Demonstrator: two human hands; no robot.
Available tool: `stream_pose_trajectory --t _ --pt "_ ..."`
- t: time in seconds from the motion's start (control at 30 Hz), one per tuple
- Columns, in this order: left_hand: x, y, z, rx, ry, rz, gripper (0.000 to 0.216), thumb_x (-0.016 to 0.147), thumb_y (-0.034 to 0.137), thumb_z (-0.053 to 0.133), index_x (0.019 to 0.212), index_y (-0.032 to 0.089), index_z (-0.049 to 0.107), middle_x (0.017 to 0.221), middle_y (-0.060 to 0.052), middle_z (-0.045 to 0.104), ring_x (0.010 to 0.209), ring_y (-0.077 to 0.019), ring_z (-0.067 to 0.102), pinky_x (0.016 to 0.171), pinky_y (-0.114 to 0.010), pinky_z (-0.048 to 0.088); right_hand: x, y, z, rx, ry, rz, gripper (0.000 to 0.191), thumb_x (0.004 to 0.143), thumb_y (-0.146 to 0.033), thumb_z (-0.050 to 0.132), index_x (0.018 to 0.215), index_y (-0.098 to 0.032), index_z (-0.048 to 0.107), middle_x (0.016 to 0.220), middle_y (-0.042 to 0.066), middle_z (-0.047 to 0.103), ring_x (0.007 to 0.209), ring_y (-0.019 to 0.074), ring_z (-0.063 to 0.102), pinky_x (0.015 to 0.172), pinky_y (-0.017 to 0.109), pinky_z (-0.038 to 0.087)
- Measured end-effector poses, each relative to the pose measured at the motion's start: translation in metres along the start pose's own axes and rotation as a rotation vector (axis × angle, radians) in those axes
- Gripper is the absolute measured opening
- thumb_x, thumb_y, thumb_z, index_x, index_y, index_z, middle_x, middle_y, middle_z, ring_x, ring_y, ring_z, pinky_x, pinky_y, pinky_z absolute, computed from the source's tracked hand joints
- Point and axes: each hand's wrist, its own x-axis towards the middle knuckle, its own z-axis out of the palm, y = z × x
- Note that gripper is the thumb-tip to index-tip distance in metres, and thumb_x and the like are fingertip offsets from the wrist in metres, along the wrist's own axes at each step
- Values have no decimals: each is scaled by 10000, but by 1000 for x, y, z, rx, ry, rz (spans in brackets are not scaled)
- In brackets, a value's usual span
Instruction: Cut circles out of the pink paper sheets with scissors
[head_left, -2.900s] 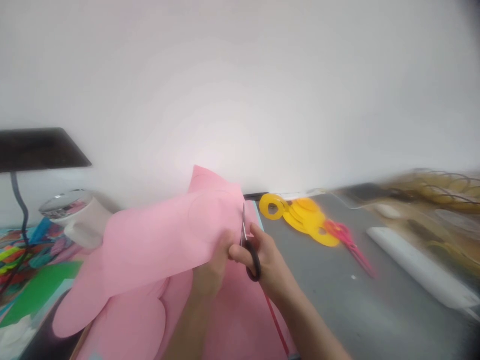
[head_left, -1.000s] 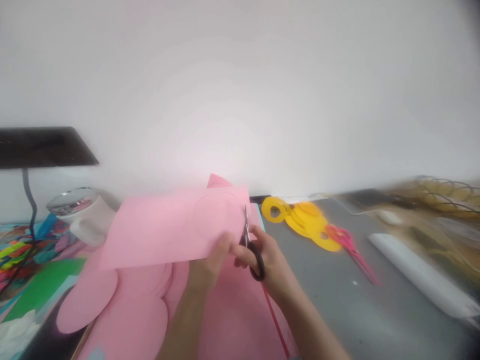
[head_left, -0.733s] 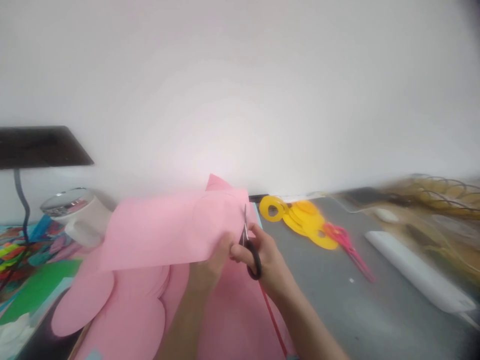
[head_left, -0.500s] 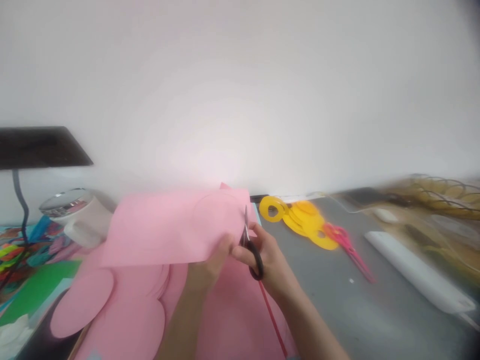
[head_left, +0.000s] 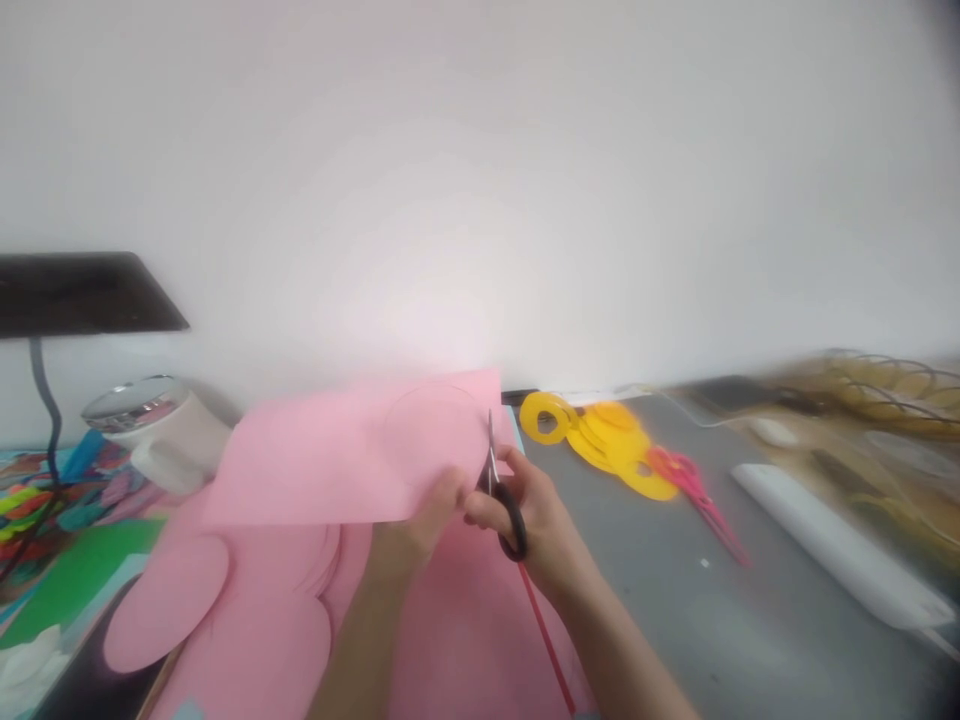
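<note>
My left hand (head_left: 429, 515) pinches the lower edge of a pink paper sheet (head_left: 315, 455), its thumb on top and its other fingers hidden beneath. A faint circle outline shows on the sheet's right part. In my right hand (head_left: 521, 500) is a pair of black-handled scissors (head_left: 511, 520), blades pointing away from me at the sheet's right side, along the circle's edge. Below the raised sheet lie several cut pink paper circles (head_left: 169, 605) and more pink paper (head_left: 472, 630).
Yellow paper rings (head_left: 611, 445) and pink scissors (head_left: 701, 500) lie on the grey table (head_left: 750, 650) to the right, beside a long white bar-shaped object (head_left: 832, 540). A white mug (head_left: 184, 440), green paper (head_left: 82, 570) and a dark lamp-like panel (head_left: 90, 295) are at left.
The pink sheet has shifted slightly; its lower edge sits a little higher, and a small pink corner behind its top edge is out of sight. Both hands keep their grips.
</note>
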Motion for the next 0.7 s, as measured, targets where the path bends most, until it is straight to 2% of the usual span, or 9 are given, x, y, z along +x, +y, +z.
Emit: stream_pose_trajectory --t 0.17,0.27,0.4,0.47,0.53,0.7 --pt "-1 4 -2 40 -38 -43 304 805 259 592 502 233 607 519 33 611 517 -134 586 552 -260 482 2 3 -1 -24 9 9 470 644 -441 780 940 -198 507 638 -30 588 600 136 484 561 255 361" --pt "-1 5 -3 57 -24 -62 317 809 295 589 498 235 585 517 34 611 536 -139 598 611 -268 502 2 3 -1 -29 3 12 447 652 -422 780 942 -199 522 629 -30 592 606 141 495 564 256 366" --pt "0 1 -5 68 -1 -29 221 784 327 602 599 227 671 625 -7 689 632 -180 657 679 -303 546 0 1 -1 -1 -48 22 425 671 -392 783 959 -194 542 642 -37 584 594 120 468 564 244 354" --pt "1 -3 -7 82 40 -50 156 748 347 642 705 213 710 733 -32 721 713 -206 675 697 -321 558 1 1 -2 41 -59 12 466 651 -368 808 988 -189 540 666 -33 593 596 115 461 569 243 355" --pt "1 -6 -8 96 42 -75 179 732 370 661 758 204 722 797 -49 729 784 -228 681 740 -339 559 1 1 -3 87 -49 11 519 625 -348 831 1014 -185 529 682 -26 604 614 122 478 584 247 367" --pt "0 -3 -8 126 42 -105 220 733 394 673 783 188 732 780 -64 726 814 -254 682 814 -383 548 4 1 -4 146 -44 9 549 607 -331 848 1022 -192 516 682 -37 592 617 117 477 598 241 372"
